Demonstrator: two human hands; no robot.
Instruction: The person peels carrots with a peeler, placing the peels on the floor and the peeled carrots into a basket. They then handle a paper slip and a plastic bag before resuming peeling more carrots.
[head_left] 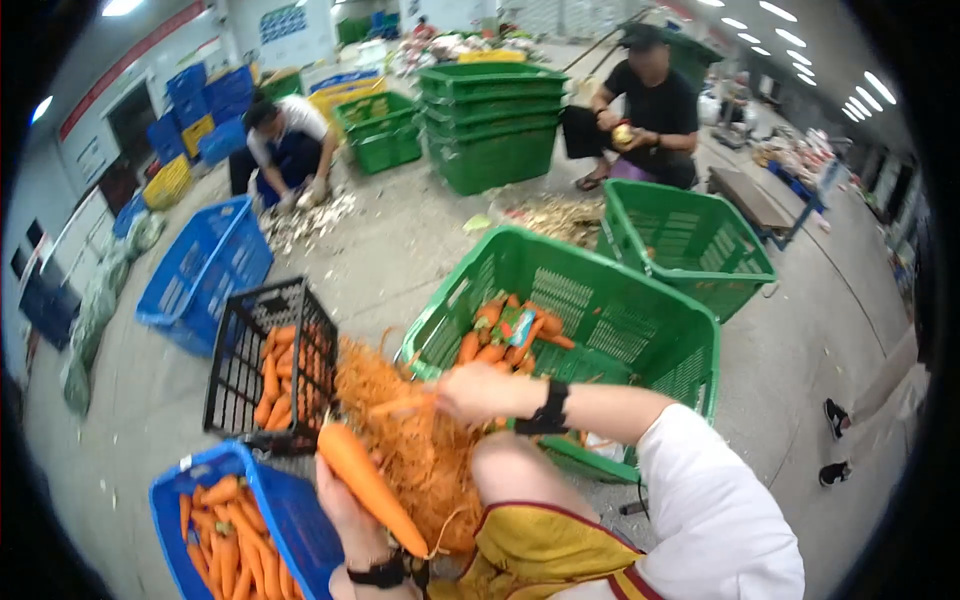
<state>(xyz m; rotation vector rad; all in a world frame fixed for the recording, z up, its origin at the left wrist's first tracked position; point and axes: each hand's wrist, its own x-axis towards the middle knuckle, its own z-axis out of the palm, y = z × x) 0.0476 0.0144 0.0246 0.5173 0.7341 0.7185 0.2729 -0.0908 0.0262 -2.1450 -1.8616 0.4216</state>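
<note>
My left hand (pixel 342 503) is wrapped round a large bright orange carrot (pixel 368 482), tilted with its thick end up and away from me. A thin curl of peel hangs by its lower tip. Just above it to the right, my right hand (pixel 478 391) is closed on a slim orange, strip-like thing (pixel 403 405) pointing left. Whether that is a peeler's handle or a length of peel cannot be made out. Under both hands lies a heap of orange carrot peelings (pixel 425 455), beside my bare knee.
Left of me, a blue crate (pixel 255 480) and a black crate (pixel 325 345) hold carrots. A large green crate (pixel 640 345) ahead has carrots and a coloured packet. Beyond stand a blue crate (pixel 215 255), another green one (pixel 700 235) and stacked green crates (pixel 490 125). Two people work farther off.
</note>
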